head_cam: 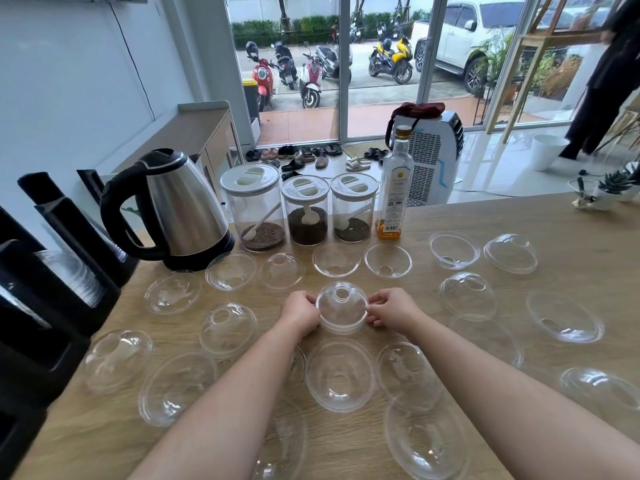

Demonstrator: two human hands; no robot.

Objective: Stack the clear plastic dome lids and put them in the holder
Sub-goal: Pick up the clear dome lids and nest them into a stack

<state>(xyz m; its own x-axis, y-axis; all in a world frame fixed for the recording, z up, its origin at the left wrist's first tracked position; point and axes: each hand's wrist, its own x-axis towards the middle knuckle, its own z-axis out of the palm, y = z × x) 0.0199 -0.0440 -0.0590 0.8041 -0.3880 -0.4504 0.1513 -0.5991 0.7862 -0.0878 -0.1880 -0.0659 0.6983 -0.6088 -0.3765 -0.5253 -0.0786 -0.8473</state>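
Observation:
Several clear plastic dome lids lie scattered over the wooden table [571, 230], some dome-up, some upside down. In the middle a dome-up lid stack [342, 308] rests on the table, hole on top, with more than one rim showing at its base. My left hand [300, 311] pinches its left rim and my right hand [391, 310] pinches its right rim. The black holder [69, 258] stands along the left edge, with stacked clear lids [74, 275] lying in one of its slots.
A steel kettle [176, 209] stands at the back left. Beside it are three lidded jars [306, 209] and a glass bottle [394, 188]. A small potted plant [609, 188] sits at the far right. A person in dark clothes [606, 81] stands beyond the table.

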